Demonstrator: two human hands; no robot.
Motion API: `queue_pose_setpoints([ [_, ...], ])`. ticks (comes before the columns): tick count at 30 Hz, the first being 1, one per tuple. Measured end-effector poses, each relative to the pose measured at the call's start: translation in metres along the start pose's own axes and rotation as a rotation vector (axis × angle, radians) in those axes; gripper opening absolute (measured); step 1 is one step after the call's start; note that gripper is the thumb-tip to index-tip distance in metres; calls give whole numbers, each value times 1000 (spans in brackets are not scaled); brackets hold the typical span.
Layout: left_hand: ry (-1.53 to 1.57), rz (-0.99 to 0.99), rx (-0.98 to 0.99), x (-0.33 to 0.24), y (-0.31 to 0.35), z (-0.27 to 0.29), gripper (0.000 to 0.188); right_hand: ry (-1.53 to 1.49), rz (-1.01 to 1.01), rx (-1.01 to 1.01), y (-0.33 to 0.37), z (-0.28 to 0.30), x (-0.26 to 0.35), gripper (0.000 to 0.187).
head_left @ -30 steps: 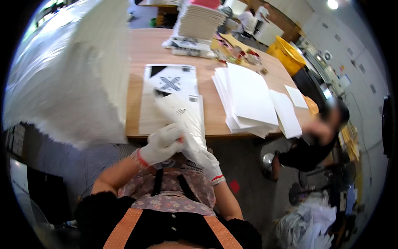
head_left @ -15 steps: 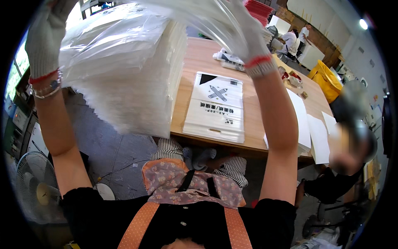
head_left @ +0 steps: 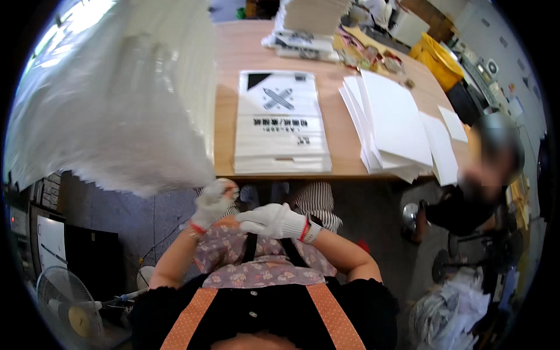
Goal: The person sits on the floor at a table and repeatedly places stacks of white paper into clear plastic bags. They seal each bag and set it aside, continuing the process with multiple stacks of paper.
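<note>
Both my hands wear white knit gloves with red cuffs and are close together over my lap, below the table's front edge. My left hand (head_left: pixel 213 205) is curled and slightly blurred beside the lower corner of a tall stack of clear plastic bags (head_left: pixel 111 111). My right hand (head_left: pixel 273 221) points left, its fingers pressed together near the left wrist. Whatever the fingers of either hand hold, if anything, is hidden. Straight ahead, a flat pile of white plastic packages (head_left: pixel 280 131) printed with crossed pencils lies on the wooden table (head_left: pixel 341 157).
White paper sheets (head_left: pixel 399 125) fan out on the table's right side. More printed packages (head_left: pixel 306 48) lie at the back beneath a pale stack. A person (head_left: pixel 475 198) sits at the right. A fan (head_left: pixel 70 309) stands lower left; a yellow bin (head_left: pixel 437 61) is far right.
My hands have come down from above the plastic stack to my lap. The clear film they were lifting is no longer in them. The view has shifted too.
</note>
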State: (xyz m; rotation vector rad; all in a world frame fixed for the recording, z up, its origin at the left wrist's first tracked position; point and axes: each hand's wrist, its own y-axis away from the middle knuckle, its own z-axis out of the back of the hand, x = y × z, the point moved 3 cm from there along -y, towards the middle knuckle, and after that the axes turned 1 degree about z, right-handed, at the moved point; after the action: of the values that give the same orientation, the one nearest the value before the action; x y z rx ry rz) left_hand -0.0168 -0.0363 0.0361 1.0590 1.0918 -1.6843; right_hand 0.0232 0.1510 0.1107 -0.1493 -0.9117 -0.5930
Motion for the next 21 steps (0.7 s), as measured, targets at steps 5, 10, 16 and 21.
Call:
queue_pose_setpoints([
  [5, -526, -166, -18, -13, -106, -102, 13, -226, -240, -377, 85, -56, -62, 37],
  [10, -878, 69, 289, 45, -157, -135, 21, -647, -455, -529, 113, -64, -76, 33],
  [16, -532, 449, 448, 32, -176, -116, 28, -762, -417, -551, 90, -27, -113, 34],
  [21, -684, 218, 547, 25, -190, -116, 41, -1479, -246, -1052, -1, 56, -167, 37],
])
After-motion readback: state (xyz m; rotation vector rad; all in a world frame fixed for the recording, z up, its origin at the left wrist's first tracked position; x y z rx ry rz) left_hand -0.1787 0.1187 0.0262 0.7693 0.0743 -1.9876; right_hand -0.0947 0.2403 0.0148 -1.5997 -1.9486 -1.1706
